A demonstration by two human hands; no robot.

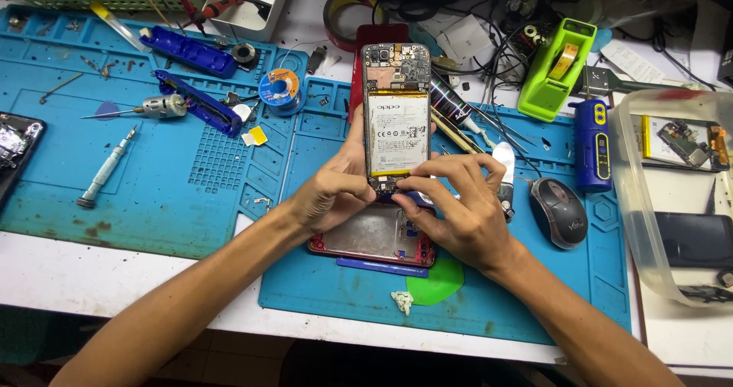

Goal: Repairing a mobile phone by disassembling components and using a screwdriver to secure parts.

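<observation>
Together, left hand and right hand pinch the opened phone's lower end.

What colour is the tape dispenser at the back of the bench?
Bright lime green plastic tape dispenser, seen clearly in the head view.

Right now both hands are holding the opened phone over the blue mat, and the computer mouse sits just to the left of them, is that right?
Not quite. The head view shows the mouse to the right of the hands, not the left. The rest holds: the left hand and the right hand both hold the opened phone over the blue mat.
</observation>
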